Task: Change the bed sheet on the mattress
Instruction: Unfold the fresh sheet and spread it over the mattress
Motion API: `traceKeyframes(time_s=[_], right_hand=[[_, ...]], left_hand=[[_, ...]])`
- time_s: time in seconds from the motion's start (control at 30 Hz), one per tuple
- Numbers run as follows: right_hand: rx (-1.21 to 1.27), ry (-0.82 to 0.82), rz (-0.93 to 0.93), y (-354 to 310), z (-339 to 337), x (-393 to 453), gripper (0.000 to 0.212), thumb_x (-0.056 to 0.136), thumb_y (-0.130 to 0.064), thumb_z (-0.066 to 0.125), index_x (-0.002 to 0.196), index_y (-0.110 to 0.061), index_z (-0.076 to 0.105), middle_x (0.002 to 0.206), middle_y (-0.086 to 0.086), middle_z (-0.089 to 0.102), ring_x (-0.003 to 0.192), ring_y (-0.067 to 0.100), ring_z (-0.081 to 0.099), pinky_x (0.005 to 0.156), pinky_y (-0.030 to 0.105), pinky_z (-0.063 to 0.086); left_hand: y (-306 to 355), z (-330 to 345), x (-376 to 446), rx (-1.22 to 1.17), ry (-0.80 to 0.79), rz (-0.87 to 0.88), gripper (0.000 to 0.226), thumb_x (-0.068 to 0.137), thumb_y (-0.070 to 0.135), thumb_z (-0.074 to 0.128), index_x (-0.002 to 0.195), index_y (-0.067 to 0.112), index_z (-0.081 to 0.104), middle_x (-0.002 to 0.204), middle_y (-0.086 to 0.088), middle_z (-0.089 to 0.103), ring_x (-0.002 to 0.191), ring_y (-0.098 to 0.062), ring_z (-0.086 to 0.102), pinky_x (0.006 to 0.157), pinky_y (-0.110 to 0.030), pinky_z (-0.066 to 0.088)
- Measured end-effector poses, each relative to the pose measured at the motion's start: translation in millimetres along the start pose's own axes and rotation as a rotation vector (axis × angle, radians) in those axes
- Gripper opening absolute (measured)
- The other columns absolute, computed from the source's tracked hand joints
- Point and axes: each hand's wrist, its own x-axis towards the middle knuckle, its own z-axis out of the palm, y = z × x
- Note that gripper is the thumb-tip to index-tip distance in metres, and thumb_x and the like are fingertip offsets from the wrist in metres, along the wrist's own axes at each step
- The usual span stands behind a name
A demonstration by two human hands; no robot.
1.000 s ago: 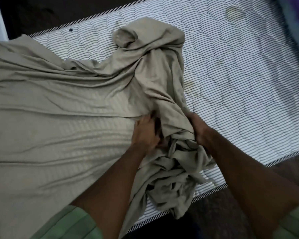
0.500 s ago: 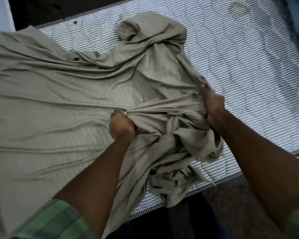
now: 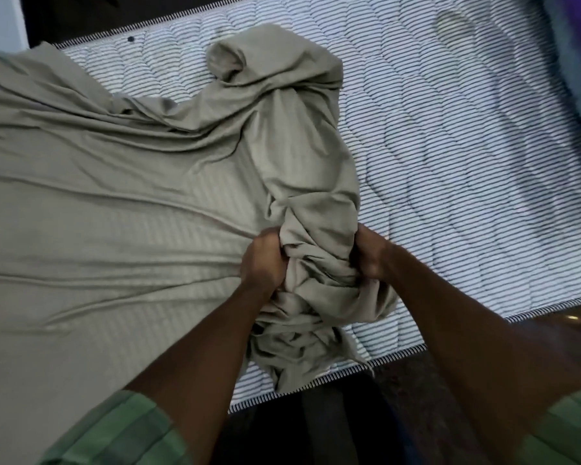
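Beige sheet (image 3: 121,209) bunched on striped mattress (image 3: 457,156); left hand (image 3: 262,260) and right hand (image 3: 369,253) both grip it.

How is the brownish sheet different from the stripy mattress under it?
The sheet is one plain beige colour; the mattress is white with thin dark stripes. The sheet is wrinkled and bunched into a heap near the middle; the mattress lies flat with a quilted wavy pattern. The left hand and right hand grip the sheet, one on each side of the bunch, not the mattress. Both are fabric-covered and stretch across the bed.
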Motion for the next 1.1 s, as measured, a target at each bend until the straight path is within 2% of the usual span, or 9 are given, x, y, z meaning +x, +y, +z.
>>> traceKeyframes(time_s=[0.1,0.2,0.33,0.43,0.53,0.7,0.8,1.0,1.1], right_hand=[[-0.073,0.010,0.072,1,-21,5,0.052,0.099,-0.040,0.060,0.130,0.001,0.066,0.133,0.021,0.067,0.124,0.035,0.064,0.110,0.048,0.050],[-0.033,-0.022,0.052,-20,-43,-10,0.042,0.086,-0.019,0.066,0.122,0.003,0.069,0.112,0.018,0.075,0.101,0.029,0.074,0.093,0.038,0.061],[0.556,-0.006,-0.254,-39,-104,-23,0.044,0.098,-0.027,0.053,0.134,-0.004,0.064,0.127,0.017,0.068,0.115,0.033,0.068,0.103,0.047,0.052],[0.775,0.156,-0.266,-20,-120,-27,0.039,0.099,-0.038,0.055,0.118,-0.007,0.067,0.116,0.012,0.074,0.112,0.031,0.067,0.101,0.038,0.052],[0.187,0.221,-0.133,6,-93,-25,0.025,0.101,-0.020,0.048,0.093,-0.010,0.069,0.075,0.002,0.075,0.076,0.022,0.068,0.071,0.026,0.055],[-0.151,0.070,-0.077,19,-58,-24,0.010,0.089,-0.011,0.072,0.099,-0.012,0.075,0.087,0.005,0.079,0.081,0.021,0.075,0.069,0.029,0.057],[-0.145,0.148,-0.152,21,-57,-18,0.028,0.079,-0.006,0.082,0.106,-0.007,0.074,0.094,0.007,0.080,0.088,0.026,0.076,0.073,0.033,0.059],[0.024,-0.064,-0.035,8,-92,-24,0.018,0.082,-0.010,0.072,0.100,-0.007,0.076,0.095,0.011,0.075,0.088,0.026,0.071,0.074,0.034,0.060],[0.028,0.186,-0.196,-6,-116,-22,0.044,0.071,-0.004,0.081,0.114,-0.004,0.073,0.105,0.015,0.077,0.093,0.030,0.074,0.077,0.041,0.063]], left_hand=[[2,-8,7,-0.176,0.180,-0.189,0.027,0.087,0.009,0.060,0.114,0.012,0.066,0.112,-0.018,0.070,0.105,-0.038,0.066,0.087,-0.042,0.052],[-6,-16,24,-0.353,0.358,-0.611,0.026,0.090,0.014,0.064,0.114,0.004,0.064,0.118,-0.022,0.069,0.113,-0.040,0.065,0.094,-0.041,0.050],[-45,-19,42,-0.689,0.458,-1.009,0.044,0.083,0.023,0.065,0.124,0.008,0.061,0.123,-0.015,0.068,0.110,-0.035,0.069,0.091,-0.043,0.060],[-29,-13,21,-0.305,0.494,-0.631,0.036,0.083,0.013,0.065,0.117,0.007,0.060,0.119,-0.018,0.063,0.111,-0.038,0.061,0.097,-0.043,0.049],[5,3,-13,-0.045,0.504,-0.307,0.050,0.074,0.024,0.069,0.120,0.015,0.052,0.123,-0.014,0.052,0.116,-0.036,0.049,0.099,-0.049,0.040],[30,36,-48,0.173,0.070,-0.004,0.078,0.061,0.027,0.076,0.135,0.031,0.052,0.142,-0.005,0.042,0.133,-0.032,0.040,0.102,-0.050,0.037],[30,48,-55,0.323,-0.028,-0.014,0.079,0.063,0.029,0.075,0.139,0.033,0.055,0.143,-0.002,0.046,0.135,-0.030,0.040,0.100,-0.050,0.033],[29,52,-52,0.381,0.017,-0.047,0.060,0.067,0.026,0.079,0.125,0.026,0.064,0.128,-0.006,0.056,0.120,-0.033,0.052,0.095,-0.048,0.033],[23,54,-50,0.249,0.162,-0.156,0.032,0.074,0.022,0.068,0.106,0.028,0.067,0.111,-0.001,0.065,0.105,-0.030,0.060,0.091,-0.045,0.033]])
